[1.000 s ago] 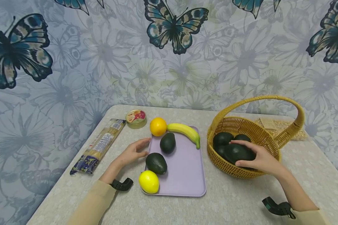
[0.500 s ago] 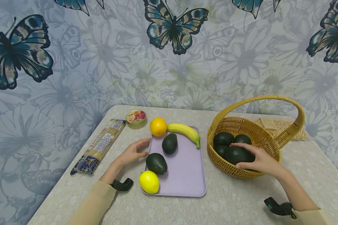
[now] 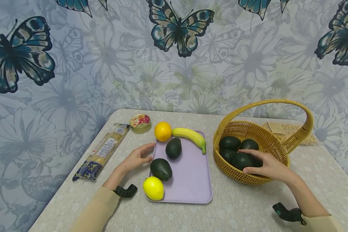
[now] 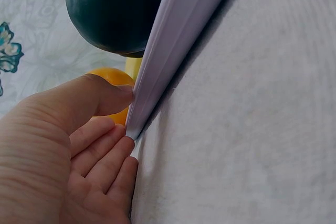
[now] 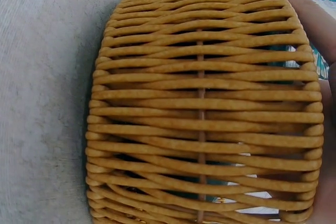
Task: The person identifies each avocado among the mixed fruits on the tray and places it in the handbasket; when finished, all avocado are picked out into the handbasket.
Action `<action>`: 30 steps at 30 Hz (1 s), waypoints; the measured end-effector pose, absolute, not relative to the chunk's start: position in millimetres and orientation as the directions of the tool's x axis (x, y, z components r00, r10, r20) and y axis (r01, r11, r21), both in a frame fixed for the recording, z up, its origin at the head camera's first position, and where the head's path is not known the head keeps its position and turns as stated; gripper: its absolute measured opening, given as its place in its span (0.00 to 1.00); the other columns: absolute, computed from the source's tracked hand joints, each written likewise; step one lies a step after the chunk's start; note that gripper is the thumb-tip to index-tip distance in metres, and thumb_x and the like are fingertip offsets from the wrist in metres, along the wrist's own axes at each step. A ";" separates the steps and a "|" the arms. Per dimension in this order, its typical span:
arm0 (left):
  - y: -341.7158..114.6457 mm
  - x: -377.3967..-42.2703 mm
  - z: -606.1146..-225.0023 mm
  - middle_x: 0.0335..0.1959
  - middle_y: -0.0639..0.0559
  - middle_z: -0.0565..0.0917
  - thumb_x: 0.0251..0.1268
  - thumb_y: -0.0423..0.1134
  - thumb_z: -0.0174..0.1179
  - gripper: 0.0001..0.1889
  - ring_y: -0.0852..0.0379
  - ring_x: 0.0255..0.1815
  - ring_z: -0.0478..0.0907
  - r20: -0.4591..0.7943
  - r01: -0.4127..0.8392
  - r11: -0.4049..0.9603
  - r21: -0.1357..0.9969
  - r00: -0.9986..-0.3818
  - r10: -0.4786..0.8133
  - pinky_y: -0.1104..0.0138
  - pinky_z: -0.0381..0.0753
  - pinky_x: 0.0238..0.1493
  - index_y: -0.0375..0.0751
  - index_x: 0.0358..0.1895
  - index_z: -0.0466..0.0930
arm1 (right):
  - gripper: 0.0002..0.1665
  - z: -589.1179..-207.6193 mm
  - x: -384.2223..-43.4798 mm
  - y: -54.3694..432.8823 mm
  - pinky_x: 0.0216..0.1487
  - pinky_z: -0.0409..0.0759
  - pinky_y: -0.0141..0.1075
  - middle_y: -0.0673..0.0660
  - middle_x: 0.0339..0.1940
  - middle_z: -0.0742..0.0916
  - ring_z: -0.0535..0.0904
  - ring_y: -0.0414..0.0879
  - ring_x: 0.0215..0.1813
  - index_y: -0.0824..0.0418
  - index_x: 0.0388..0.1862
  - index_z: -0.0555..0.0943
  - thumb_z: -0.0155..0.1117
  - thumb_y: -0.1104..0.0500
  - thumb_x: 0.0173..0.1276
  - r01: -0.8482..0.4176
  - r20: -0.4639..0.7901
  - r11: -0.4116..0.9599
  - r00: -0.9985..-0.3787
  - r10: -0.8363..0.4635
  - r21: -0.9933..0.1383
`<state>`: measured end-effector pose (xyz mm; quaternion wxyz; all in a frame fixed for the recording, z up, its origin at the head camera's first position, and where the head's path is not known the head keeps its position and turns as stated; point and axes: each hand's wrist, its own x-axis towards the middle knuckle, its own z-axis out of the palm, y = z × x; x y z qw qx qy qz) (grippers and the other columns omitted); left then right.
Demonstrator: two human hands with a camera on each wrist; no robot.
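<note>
My right hand (image 3: 268, 166) reaches over the near rim of the wicker basket (image 3: 240, 177) and holds a dark green avocado (image 3: 241, 160), thumb on the near side, fingers on the far side. Several other avocados lie against it in the basket. In the right wrist view, the basket's woven wall (image 5: 205, 98) hides most of that hand. At the left edge of the lilac tray (image 3: 188, 180), my left hand (image 3: 135, 158) rests with relaxed fingers, thumb tip (image 4: 123, 94) right at the rim. An upper avocado (image 3: 173, 148), a lower avocado (image 3: 161, 169) and a lemon (image 3: 153, 188) lie on the tray.
An orange (image 3: 163, 131) and a banana (image 3: 190, 136) are at the tray's far end. Left of it lie a bag of pasta (image 3: 104, 149) and a round tin (image 3: 140, 123). The basket's tall handle (image 3: 266, 102) arches over it; a woven mat (image 3: 295, 132) lies behind.
The avocado under my right hand has sunk slightly lower in the basket, showing more of the one behind it. The upper avocado on the tray has rocked a little. My left hand has stayed put.
</note>
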<state>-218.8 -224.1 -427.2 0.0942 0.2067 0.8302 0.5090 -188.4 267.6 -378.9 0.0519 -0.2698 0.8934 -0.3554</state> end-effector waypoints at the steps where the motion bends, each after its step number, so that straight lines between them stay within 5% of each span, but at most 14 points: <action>1: -223.9 -218.5 -426.9 0.68 0.30 0.60 0.63 0.25 0.57 0.31 0.35 0.69 0.56 0.054 0.247 0.396 0.885 -0.897 0.439 0.46 0.57 0.67 0.24 0.68 0.57 | 0.37 -378.7 -188.2 267.5 0.51 0.73 0.59 0.63 0.63 0.75 0.71 0.62 0.60 0.57 0.66 0.70 0.70 0.53 0.59 -0.445 0.099 0.604 -0.850 -0.518 -0.661; 8: -233.1 -235.3 -459.5 0.70 0.38 0.61 0.63 0.29 0.59 0.32 0.40 0.70 0.57 0.082 0.260 0.384 0.886 -0.902 0.423 0.48 0.56 0.68 0.32 0.70 0.58 | 0.37 -379.9 -187.1 264.9 0.51 0.73 0.61 0.64 0.62 0.75 0.71 0.64 0.60 0.58 0.66 0.71 0.70 0.50 0.59 -0.440 0.101 0.629 -0.861 -0.499 -0.641; 20: -222.8 -217.4 -426.9 0.68 0.31 0.61 0.62 0.25 0.57 0.30 0.35 0.69 0.57 0.051 0.243 0.403 0.883 -0.901 0.430 0.46 0.56 0.67 0.25 0.68 0.58 | 0.37 -377.1 -187.5 261.1 0.49 0.75 0.59 0.68 0.61 0.75 0.72 0.66 0.58 0.61 0.65 0.71 0.68 0.48 0.60 -0.444 0.077 0.649 -0.856 -0.512 -0.618; 30: -231.5 -232.6 -455.7 0.69 0.35 0.61 0.63 0.27 0.58 0.32 0.38 0.70 0.56 0.079 0.258 0.390 0.884 -0.904 0.420 0.47 0.56 0.68 0.29 0.69 0.58 | 0.37 -376.0 -186.9 259.5 0.53 0.72 0.61 0.65 0.63 0.74 0.70 0.66 0.61 0.63 0.66 0.69 0.67 0.50 0.62 -0.445 0.106 0.628 -0.859 -0.501 -0.639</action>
